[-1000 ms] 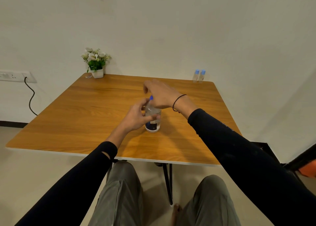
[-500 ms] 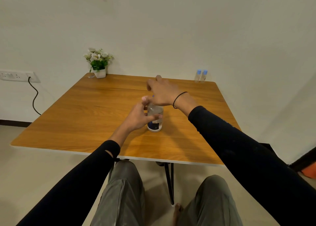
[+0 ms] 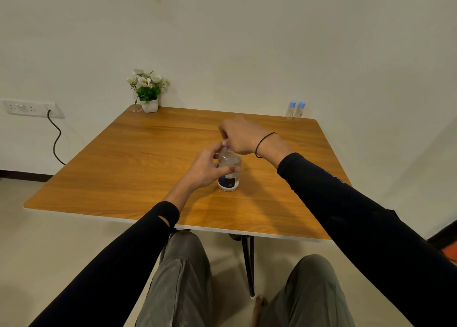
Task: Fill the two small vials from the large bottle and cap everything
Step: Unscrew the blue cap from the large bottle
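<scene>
**Mid-table: both hands on the bottle**

Near the table's (image 3: 123, 168) middle I see the large bottle (image 3: 229, 170) upright. My left hand (image 3: 207, 166) grips its body; my right hand (image 3: 241, 135) pinches its blue cap (image 3: 228, 149). Two capped vials (image 3: 295, 110) stand touching at the far right corner, a flower pot (image 3: 149, 104) at the far left.

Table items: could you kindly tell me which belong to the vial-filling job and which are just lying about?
Part of the job:
- large bottle, gripped by the left hand
- its blue cap, pinched by the right hand
- two small vials, capped, at the far right corner

Just lying about:
- potted flowers
- wall socket with its cable
</scene>
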{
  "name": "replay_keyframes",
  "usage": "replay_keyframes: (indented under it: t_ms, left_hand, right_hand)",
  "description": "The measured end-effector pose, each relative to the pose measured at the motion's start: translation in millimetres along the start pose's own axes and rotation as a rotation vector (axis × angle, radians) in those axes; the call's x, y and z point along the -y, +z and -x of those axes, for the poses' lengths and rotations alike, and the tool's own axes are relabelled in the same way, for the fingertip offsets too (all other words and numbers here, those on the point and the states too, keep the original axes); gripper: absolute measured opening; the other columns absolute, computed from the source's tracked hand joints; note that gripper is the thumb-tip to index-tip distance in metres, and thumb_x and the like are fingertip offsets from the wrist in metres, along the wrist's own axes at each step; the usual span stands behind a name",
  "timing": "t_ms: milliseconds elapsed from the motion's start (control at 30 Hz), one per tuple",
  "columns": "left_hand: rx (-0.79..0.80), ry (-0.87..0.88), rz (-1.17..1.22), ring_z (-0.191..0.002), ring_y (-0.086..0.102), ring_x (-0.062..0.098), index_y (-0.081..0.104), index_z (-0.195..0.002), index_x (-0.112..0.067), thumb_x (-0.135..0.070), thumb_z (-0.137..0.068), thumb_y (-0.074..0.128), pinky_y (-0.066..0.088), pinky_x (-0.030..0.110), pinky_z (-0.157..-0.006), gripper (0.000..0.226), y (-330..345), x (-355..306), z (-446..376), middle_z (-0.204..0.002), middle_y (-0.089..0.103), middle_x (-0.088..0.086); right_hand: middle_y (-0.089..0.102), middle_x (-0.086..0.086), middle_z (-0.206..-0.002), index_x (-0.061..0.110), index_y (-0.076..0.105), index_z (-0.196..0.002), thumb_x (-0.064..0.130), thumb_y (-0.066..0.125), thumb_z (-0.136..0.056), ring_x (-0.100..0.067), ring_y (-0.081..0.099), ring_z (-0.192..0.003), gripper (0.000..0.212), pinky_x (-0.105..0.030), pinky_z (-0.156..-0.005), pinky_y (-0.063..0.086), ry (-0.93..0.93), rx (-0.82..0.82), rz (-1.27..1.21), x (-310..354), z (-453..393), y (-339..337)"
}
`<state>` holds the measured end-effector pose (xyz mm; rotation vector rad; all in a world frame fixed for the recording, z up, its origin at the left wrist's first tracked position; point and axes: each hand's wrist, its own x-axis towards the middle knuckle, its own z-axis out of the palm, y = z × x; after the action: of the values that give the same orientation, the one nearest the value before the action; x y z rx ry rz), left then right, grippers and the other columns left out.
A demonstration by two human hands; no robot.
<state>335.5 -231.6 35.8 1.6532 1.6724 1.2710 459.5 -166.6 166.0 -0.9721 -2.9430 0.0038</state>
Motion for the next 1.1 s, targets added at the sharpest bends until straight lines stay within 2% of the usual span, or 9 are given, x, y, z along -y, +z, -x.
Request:
replay_keyframes:
  t_ms: [33,133,233,300,467,667,767,900,1100]
  left_hand:
    - [-0.001,-0.005,0.009,-0.120,0.064,0.009,0.058,-0.141,-0.022,-0.036,-0.081,0.091,0.059,0.036,-0.100,0.070,0,1,0,-0.130,0.069,-0.008]
    - [-0.005,-0.025,0.032,-0.124,0.064,0.011,0.058,-0.143,-0.020,-0.036,-0.081,0.092,0.060,0.034,-0.099,0.072,-1,2,0,-0.133,0.068,-0.007]
    - [-0.003,-0.020,-0.007,-0.119,0.066,0.011,0.060,-0.136,-0.023,-0.037,-0.082,0.091,0.061,0.035,-0.095,0.064,-2,4,-1,-0.126,0.070,-0.008]
    - [0.000,-0.022,-0.022,-0.117,0.066,0.009,0.062,-0.132,-0.026,-0.039,-0.081,0.091,0.061,0.038,-0.097,0.060,-2,4,0,-0.124,0.071,-0.010]
    - [-0.002,-0.020,-0.026,-0.122,0.063,0.011,0.057,-0.143,-0.023,-0.044,-0.080,0.091,0.063,0.040,-0.097,0.074,-2,3,-1,-0.131,0.068,-0.009]
    - [-0.047,-0.004,-0.107,-0.112,0.064,0.008,0.059,-0.143,-0.023,-0.042,-0.081,0.091,0.058,0.029,-0.089,0.072,-24,13,-4,-0.125,0.068,-0.010]
    - [-0.075,-0.045,-0.164,-0.115,0.062,0.013,0.057,-0.146,-0.021,-0.043,-0.081,0.091,0.058,0.030,-0.090,0.077,-45,23,-5,-0.129,0.065,-0.005]
    - [-0.072,-0.093,-0.219,-0.122,0.060,0.019,0.053,-0.150,-0.020,-0.040,-0.083,0.090,0.057,0.037,-0.099,0.079,-71,35,-7,-0.138,0.063,-0.001]
    - [-0.058,-0.157,-0.226,-0.125,0.060,0.018,0.049,-0.153,-0.022,-0.039,-0.085,0.088,0.057,0.039,-0.101,0.080,-89,39,-9,-0.140,0.060,-0.002]
  right_hand:
    - [0.066,-0.008,-0.107,0.013,0.063,-0.100,0.016,0.065,-0.097,-0.026,0.062,-0.090,0.005,-0.030,-0.065,0.046,-0.033,0.024,-0.024,-1,0,0]
    - [0.064,-0.004,-0.105,0.010,0.069,-0.107,0.003,0.066,-0.092,-0.024,0.061,-0.096,0.017,-0.022,-0.062,0.039,-0.103,0.049,-0.087,-2,3,-4]
    - [0.052,-0.001,-0.116,0.021,0.059,-0.125,0.037,0.072,-0.094,-0.021,0.052,-0.103,0.037,-0.031,-0.079,0.045,-0.094,0.041,-0.106,-5,4,-1]
    - [0.049,-0.003,-0.117,0.022,0.059,-0.121,0.047,0.067,-0.095,-0.023,0.052,-0.101,0.037,-0.036,-0.078,0.046,-0.027,-0.010,-0.015,-6,2,5]
    - [0.062,-0.007,-0.109,0.014,0.065,-0.104,0.016,0.068,-0.097,-0.026,0.058,-0.091,0.008,-0.030,-0.067,0.039,-0.095,-0.048,-0.019,-3,1,10]
    - [0.042,0.000,-0.112,0.023,0.063,-0.121,0.005,0.059,-0.101,-0.012,0.049,-0.090,0.027,-0.014,-0.067,0.034,-0.081,-0.167,-0.305,-17,1,11]
    - [0.048,0.001,-0.112,0.023,0.064,-0.110,0.011,0.063,-0.100,-0.012,0.049,-0.095,0.015,-0.016,-0.074,0.036,-0.037,-0.280,-0.407,-25,2,29]
    - [0.064,0.002,-0.103,0.020,0.064,-0.094,0.013,0.074,-0.092,-0.016,0.059,-0.098,0.012,-0.031,-0.085,0.052,0.071,-0.342,-0.569,-25,2,78]
    - [0.069,0.007,-0.089,0.021,0.062,-0.082,0.007,0.077,-0.086,-0.013,0.064,-0.087,0.020,-0.031,-0.073,0.054,0.268,-0.311,-0.663,-18,1,149]
